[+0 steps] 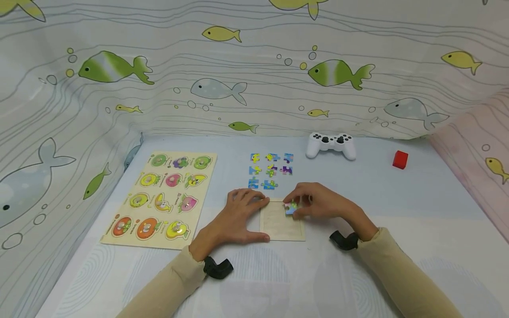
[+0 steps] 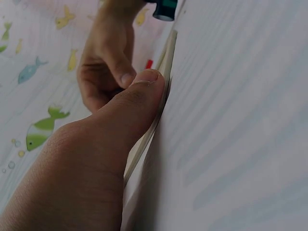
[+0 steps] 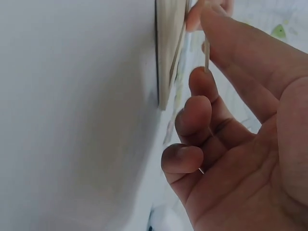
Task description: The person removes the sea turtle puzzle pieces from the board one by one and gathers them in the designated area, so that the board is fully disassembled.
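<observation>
In the head view, my left hand [image 1: 240, 216] holds the left side of a small square wooden puzzle tray [image 1: 280, 229], index fingertip at its top left corner and thumb near the bottom left. In the left wrist view the thumb [image 2: 132, 103] lies against the tray's edge. My right hand [image 1: 318, 201] pinches a jigsaw piece [image 1: 291, 208], blue with pink and green, over the tray's upper right part. In the right wrist view this piece [image 3: 207, 55] appears edge-on between thumb and finger. Several loose jigsaw pieces [image 1: 272, 171] lie in rows beyond the tray.
On the left lies a wooden fruit puzzle board [image 1: 159, 198] with knobbed pieces. A white game controller [image 1: 331, 145] sits at the back, and a red block [image 1: 400, 160] stands at the back right. Fish-patterned cloth walls [image 1: 274, 106] rise behind the table.
</observation>
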The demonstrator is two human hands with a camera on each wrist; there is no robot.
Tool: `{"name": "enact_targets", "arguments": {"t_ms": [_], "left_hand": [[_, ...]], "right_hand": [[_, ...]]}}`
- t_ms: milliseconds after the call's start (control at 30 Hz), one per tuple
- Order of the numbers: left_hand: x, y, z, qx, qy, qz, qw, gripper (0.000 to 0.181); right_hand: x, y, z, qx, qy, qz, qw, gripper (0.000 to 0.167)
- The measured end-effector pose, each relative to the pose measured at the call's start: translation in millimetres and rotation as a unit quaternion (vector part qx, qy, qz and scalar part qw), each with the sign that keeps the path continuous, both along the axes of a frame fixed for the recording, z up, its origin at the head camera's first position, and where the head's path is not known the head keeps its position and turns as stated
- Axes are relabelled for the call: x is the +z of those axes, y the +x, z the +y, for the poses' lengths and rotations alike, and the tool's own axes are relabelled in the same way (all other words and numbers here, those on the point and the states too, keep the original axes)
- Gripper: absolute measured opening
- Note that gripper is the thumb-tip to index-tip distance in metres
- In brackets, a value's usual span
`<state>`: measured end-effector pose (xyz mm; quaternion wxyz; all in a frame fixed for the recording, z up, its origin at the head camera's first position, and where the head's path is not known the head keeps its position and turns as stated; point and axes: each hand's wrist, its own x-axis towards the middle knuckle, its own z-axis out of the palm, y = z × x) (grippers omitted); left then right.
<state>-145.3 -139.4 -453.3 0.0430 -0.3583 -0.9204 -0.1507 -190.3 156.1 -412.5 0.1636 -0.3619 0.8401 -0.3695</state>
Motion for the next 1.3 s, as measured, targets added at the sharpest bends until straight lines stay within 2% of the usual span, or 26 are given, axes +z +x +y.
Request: {"name": "enact_targets", "arguments": {"t_ms": [367, 600, 767, 967, 1300], "left_hand": [[0.9, 0.1, 0.6, 0.001, -0.003, 0.0, 1.0, 0.093], [0.5, 0.6, 0.1, 0.001, -0.005, -0.001, 1.0, 0.093], [0.2, 0.6, 0.1, 0.001, -0.007, 0.001, 1.0, 0.093], [0.5, -0.4, -0.1, 0.0, -0.008, 0.01, 0.9999, 0.092], [0.1, -0.9, 0.0, -0.001, -0.009, 0.004, 0.9999, 0.093]], "right_hand": [[-3.4, -15.2, 4, -0.06, 0.012, 0.026, 0.9978, 0.036], [-0.4, -24.0, -1, -0.074, 0.037, 0.031, 0.9961, 0.035], [-1.4, -32.3, -5, -0.084, 0.063, 0.019, 0.9943, 0.034], [-1.8, -40.9, -11, -0.087, 0.073, 0.018, 0.9934, 0.033], [-1.7, -47.0, -19, -0.111, 0.088, 0.003, 0.99, 0.033]]}}
